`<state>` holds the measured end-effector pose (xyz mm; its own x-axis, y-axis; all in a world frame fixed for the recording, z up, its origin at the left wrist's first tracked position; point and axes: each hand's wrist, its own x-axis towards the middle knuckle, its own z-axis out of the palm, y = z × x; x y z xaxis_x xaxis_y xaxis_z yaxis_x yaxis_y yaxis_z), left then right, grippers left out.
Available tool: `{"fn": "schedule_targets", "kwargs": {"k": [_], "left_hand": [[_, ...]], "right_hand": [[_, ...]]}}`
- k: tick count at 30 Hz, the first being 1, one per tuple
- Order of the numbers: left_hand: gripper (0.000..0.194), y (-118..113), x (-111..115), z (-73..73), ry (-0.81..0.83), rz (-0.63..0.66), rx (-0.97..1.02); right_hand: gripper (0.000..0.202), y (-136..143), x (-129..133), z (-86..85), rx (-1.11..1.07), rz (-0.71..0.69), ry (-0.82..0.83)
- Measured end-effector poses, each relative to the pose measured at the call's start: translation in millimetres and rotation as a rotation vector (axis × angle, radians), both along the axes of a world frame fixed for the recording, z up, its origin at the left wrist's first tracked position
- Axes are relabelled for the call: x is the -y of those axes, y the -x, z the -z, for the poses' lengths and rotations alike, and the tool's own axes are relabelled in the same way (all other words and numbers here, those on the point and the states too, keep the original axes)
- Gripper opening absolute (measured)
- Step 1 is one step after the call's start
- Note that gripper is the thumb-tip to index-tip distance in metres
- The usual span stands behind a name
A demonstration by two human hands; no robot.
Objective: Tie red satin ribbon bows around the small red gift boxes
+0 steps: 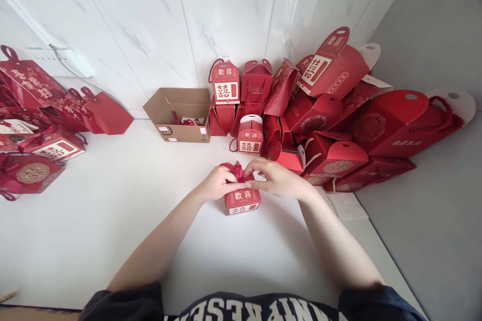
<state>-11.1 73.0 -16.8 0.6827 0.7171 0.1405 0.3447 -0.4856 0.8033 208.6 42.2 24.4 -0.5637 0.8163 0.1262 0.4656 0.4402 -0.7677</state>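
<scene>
A small red gift box (243, 201) with gold characters and a white label stands on the white table in front of me. Dark red ribbon (238, 170) rises in loops from its top. My left hand (219, 183) is closed at the box's top left, its fingers curled around the ribbon. From the other side my right hand (273, 178) reaches over the top, its thumb near the left thumb and its fingers bent at the ribbon. My fingers partly hide the ribbon and the box top.
Behind the box stands an open brown cardboard box (184, 134) with red and white bits inside. A small red box (250, 135) is just beyond my hands. Many red gift boxes (318, 115) pile up at the right by the grey panel; finished-looking red boxes (48, 145) crowd the left.
</scene>
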Motion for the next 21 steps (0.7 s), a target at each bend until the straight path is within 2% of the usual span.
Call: {"fn": "schedule_targets", "kwargs": {"k": [4, 7, 10, 13, 16, 19, 21], "left_hand": [[0.042, 0, 0, 3.7, -0.026, -0.022, 0.001], [0.035, 0, 1, 4.3, -0.016, -0.031, 0.013], [0.041, 0, 2, 4.8, 0.038, -0.010, 0.014], [0.048, -1, 2, 5.7, -0.019, -0.023, 0.021], [0.049, -2, 2, 4.8, -0.075, -0.034, 0.014], [0.042, -3, 3, 2.6, -0.055, -0.027, 0.004], [0.037, -3, 4, 2.0, -0.033, -0.041, 0.001]], "right_hand": [[0.015, 10, -8, 17.9, -0.187, 0.023, 0.074], [0.011, 14, -11, 24.3, -0.322, 0.032, 0.154], [0.014, 15, -12, 27.3, -0.501, 0.010, 0.322], [0.020, 17, -14, 29.3, -0.681, 0.039, 0.420], [0.022, 18, -17, 27.2, -0.823, 0.112, 0.481], [0.023, 10, -14, 16.3, -0.950, 0.171, 0.543], [0.025, 0, -6, 4.0, -0.977, 0.113, 0.545]]}}
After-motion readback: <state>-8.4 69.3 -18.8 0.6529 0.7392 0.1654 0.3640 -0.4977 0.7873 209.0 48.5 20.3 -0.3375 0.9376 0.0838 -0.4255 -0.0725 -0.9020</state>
